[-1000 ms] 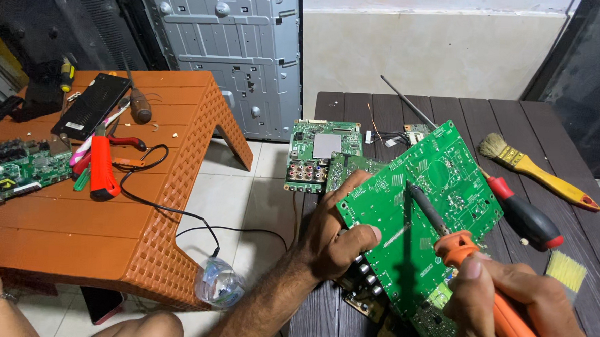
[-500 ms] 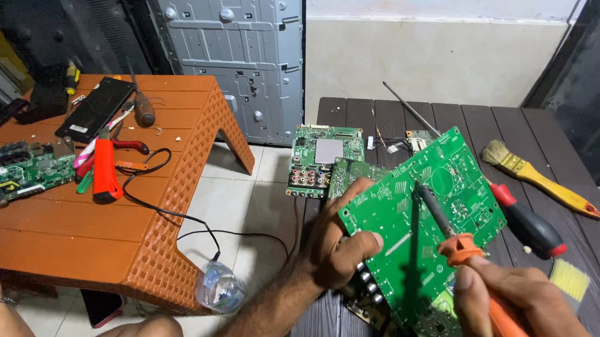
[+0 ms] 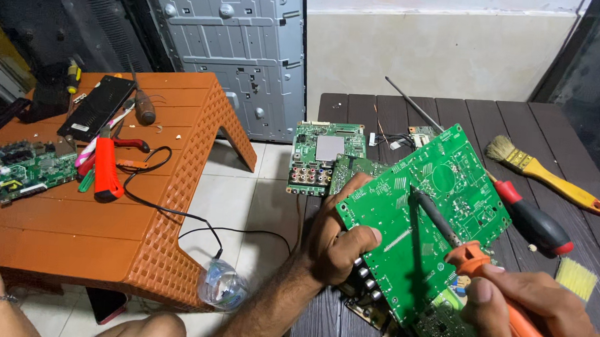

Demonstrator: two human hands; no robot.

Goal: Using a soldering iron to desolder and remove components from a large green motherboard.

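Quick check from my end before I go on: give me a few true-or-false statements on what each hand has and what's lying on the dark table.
1. The left hand grips the green circuit board by its lower left edge. True.
2. The right hand holds a paintbrush. False: it holds an orange-handled soldering iron; the yellow-handled paintbrush lies on the dark table.
3. The iron's tip rests on the board. True.
4. The red-and-black screwdriver lies on the orange table. False: it is on the dark table.
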